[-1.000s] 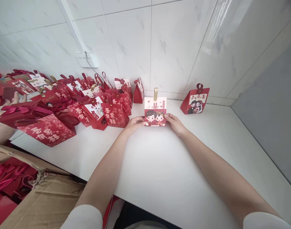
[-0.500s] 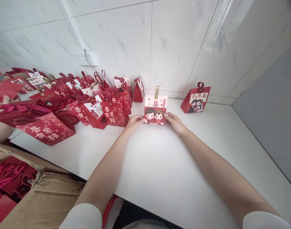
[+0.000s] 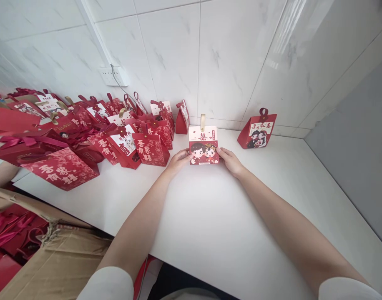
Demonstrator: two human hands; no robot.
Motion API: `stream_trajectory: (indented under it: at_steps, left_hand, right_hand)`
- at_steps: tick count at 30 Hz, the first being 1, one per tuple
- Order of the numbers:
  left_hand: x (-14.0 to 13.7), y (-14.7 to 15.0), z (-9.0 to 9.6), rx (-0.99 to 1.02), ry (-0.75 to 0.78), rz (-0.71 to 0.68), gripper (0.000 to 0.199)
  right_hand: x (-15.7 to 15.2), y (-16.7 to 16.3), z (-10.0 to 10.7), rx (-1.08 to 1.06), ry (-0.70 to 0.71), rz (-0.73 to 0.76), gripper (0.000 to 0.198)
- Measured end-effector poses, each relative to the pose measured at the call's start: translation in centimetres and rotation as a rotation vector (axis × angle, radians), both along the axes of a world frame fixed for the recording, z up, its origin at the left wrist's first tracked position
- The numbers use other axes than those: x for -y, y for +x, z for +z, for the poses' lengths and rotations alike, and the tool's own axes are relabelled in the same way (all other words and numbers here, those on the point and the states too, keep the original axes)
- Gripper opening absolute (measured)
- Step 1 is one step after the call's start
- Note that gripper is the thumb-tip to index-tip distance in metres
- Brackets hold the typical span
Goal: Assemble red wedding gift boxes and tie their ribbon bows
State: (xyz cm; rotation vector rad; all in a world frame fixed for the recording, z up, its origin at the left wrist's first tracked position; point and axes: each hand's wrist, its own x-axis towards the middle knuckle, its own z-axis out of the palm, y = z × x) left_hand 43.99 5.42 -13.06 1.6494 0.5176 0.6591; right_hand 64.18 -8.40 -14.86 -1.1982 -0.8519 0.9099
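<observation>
Between my two hands stands a red and white gift box (image 3: 204,146) with a cartoon couple on its front and a gold strap (image 3: 202,122) sticking up from its top. My left hand (image 3: 179,161) is closed on its left edge. On the right edge, my right hand (image 3: 230,161) grips with thumb and fingers. The fingertips behind the box are hidden. Left of my left hand sits a red gift box (image 3: 149,150) with white lettering. Farther right, a red box (image 3: 260,131) with a dark red loop handle stands by the wall.
Many red gift boxes crowd the left side of the white table (image 3: 209,225). A cardboard carton (image 3: 62,258) of red boxes and ribbons sits at lower left. Another person's arm (image 3: 3,173) reaches in at far left. A wall socket (image 3: 113,76) has a cable in it.
The box in my hands has shifted slightly left and turned a little, its strap leaning less. At far left, the other person's red piece has moved toward the right.
</observation>
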Motion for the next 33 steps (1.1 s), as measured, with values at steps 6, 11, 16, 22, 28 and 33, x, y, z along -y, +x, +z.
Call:
stream_trajectory:
  at_steps: [6,11,16,22,28,33]
  left_hand:
    - [0.56,0.22,0.29,0.016,-0.083,-0.116,0.049]
    - [0.50,0.33,0.22,0.045,-0.089,-0.119,0.049]
    - [0.86,0.39,0.36,0.082,-0.046,-0.099,0.044]
    - [1.01,0.38,0.31,0.045,0.061,0.005,0.041]
    - [0.80,0.39,0.14,0.030,0.010,-0.006,0.042]
    - [0.49,0.67,-0.32,0.049,-0.035,-0.026,0.041]
  right_hand:
    - [-0.07,-0.11,-0.08,0.048,-0.015,-0.026,0.046]
    - [-0.16,0.03,-0.33,0.038,0.001,-0.020,0.045]
    - [-0.07,-0.10,-0.38,0.071,0.010,-0.038,0.046]
    - [0.04,-0.26,-0.38,0.074,0.015,-0.049,0.044]
    - [0.10,-0.19,-0.36,0.060,0.023,-0.033,0.043]
    - [0.16,-0.22,-0.26,0.053,0.027,-0.032,0.042]
